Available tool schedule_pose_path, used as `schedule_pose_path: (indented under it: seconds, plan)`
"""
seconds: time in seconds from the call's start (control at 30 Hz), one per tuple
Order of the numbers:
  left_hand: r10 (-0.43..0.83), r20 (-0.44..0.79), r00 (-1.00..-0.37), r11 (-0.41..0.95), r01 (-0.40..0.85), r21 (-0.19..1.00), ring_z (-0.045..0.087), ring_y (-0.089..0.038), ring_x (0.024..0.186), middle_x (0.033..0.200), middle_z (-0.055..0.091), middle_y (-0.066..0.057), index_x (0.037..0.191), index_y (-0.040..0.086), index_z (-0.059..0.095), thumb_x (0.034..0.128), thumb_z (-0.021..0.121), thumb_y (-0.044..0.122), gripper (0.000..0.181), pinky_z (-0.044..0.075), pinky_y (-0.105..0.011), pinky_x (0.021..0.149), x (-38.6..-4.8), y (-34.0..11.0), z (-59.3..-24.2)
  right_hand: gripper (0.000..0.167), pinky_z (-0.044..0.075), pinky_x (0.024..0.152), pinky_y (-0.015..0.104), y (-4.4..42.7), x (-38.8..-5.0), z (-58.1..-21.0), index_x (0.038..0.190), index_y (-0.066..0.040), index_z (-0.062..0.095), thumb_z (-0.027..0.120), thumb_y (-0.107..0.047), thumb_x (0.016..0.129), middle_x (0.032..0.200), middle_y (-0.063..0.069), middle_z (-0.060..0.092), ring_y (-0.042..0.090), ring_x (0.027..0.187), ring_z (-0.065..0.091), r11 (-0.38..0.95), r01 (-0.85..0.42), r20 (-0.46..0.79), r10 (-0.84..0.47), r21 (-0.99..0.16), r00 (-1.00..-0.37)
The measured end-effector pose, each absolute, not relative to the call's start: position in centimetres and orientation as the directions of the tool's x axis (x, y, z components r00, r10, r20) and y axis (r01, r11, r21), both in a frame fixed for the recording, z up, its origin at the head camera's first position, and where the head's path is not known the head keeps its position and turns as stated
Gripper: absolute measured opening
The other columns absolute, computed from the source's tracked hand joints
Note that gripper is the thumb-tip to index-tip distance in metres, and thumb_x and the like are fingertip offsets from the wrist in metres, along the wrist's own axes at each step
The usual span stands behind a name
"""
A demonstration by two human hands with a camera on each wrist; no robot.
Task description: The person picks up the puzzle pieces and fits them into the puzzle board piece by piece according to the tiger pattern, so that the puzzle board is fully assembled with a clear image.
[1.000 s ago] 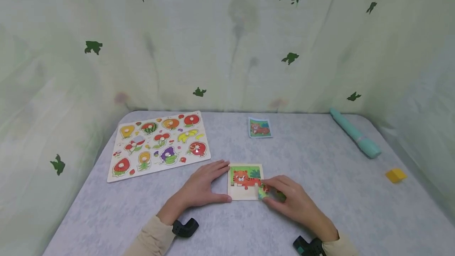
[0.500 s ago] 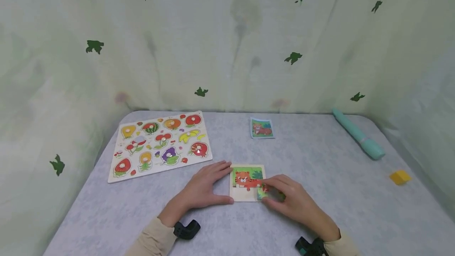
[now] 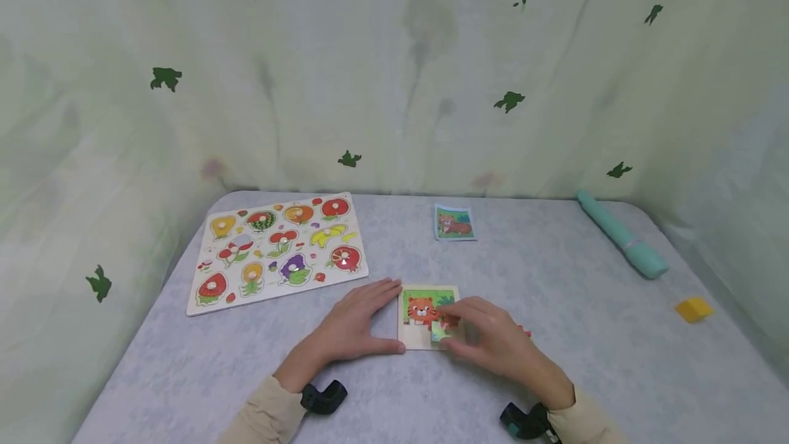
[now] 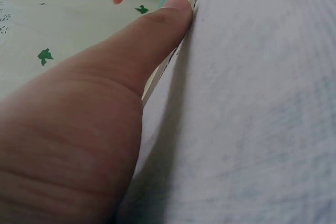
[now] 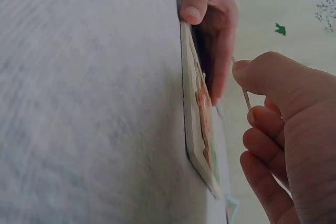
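Note:
A square wooden jigsaw puzzle tray [image 3: 414,338] lies on the table, its upper part filled with an orange tiger picture and its lower strip bare wood. My left hand [image 3: 353,323] rests at the tray's left side, fingers extended to the upper corner and thumb on the lower one. Over the tray's right half, my right hand [image 3: 493,334] pinches a green puzzle piece [image 3: 438,331] between thumb and fingertips. In the right wrist view that puzzle piece [image 5: 247,99] appears edge-on, raised off the tray [image 5: 190,114]. A small red bit [image 3: 525,331] peeks out behind my right hand, mostly hidden.
A fruit peg puzzle board [image 3: 277,252] lies at the back left. Behind the tray is a small tiger picture card [image 3: 455,223]. To the right are a teal rolled tube-like object [image 3: 622,235] and a yellow block [image 3: 694,309]. A curtain hangs behind the table.
My right hand has moved left with the puzzle piece, from the tray's right edge to over its right half. The red bit now shows behind it. My left hand has stayed in place.

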State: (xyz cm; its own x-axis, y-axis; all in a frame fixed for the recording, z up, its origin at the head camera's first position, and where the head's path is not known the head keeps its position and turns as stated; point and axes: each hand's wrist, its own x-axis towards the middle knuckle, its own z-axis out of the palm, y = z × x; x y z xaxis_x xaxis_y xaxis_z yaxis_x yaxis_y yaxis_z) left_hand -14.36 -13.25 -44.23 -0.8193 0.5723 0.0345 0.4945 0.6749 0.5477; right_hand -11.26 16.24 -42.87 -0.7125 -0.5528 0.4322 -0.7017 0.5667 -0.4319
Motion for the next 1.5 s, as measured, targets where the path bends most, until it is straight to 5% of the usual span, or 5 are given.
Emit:
schedule_pose_path:
  seconds: [0.4,0.7,1.1,1.5]
  plan:
    - [0.585,0.061,-0.809,0.664,0.52,0.537,0.029,-0.023,0.156,0.167,0.036,0.001,0.159,0.018,0.042,0.0816,0.074,0.07,0.099,0.027,-0.054,0.125,-14.6,-13.6,-44.3,0.043,0.058,0.083,0.029,14.4,-12.0,-43.5,0.123,-0.011,0.073,0.087,-0.022,0.084,0.108,-0.008,0.072,0.008,0.098,0.064,0.479,-0.754,0.466,-0.595,-0.449,-0.655]
    - [0.606,0.067,-0.792,0.643,0.538,0.545,0.028,-0.021,0.156,0.167,0.035,0.004,0.158,0.017,0.043,0.0823,0.074,0.069,0.097,0.026,-0.053,0.125,-14.5,-13.3,-44.6,0.038,0.056,0.084,0.028,13.9,-12.1,-45.1,0.121,-0.017,0.073,0.085,-0.025,0.086,0.107,-0.012,0.07,0.004,0.096,0.061,0.522,-0.696,0.422,-0.556,-0.494,-0.716]
    - [0.607,0.068,-0.792,0.65,0.543,0.532,0.029,-0.021,0.156,0.166,0.037,0.004,0.158,0.016,0.043,0.0825,0.075,0.067,0.097,0.026,-0.053,0.125,-14.5,-13.1,-44.4,0.036,0.054,0.08,0.024,14.0,-12.2,-45.7,0.119,-0.021,0.072,0.086,-0.026,0.086,0.107,-0.014,0.069,0.003,0.097,0.059,0.497,-0.727,0.454,-0.57,-0.474,-0.685]
    - [0.588,0.063,-0.806,0.662,0.525,0.534,0.029,-0.02,0.156,0.166,0.036,0.005,0.159,0.018,0.043,0.0817,0.074,0.07,0.098,0.026,-0.053,0.125,-14.3,-13.5,-44.4,0.016,0.055,0.082,0.022,13.6,-12.4,-45.8,0.102,-0.022,0.08,0.086,-0.024,0.086,0.109,-0.01,0.069,0.006,0.1,0.061,0.433,-0.822,0.533,-0.626,-0.37,-0.57]
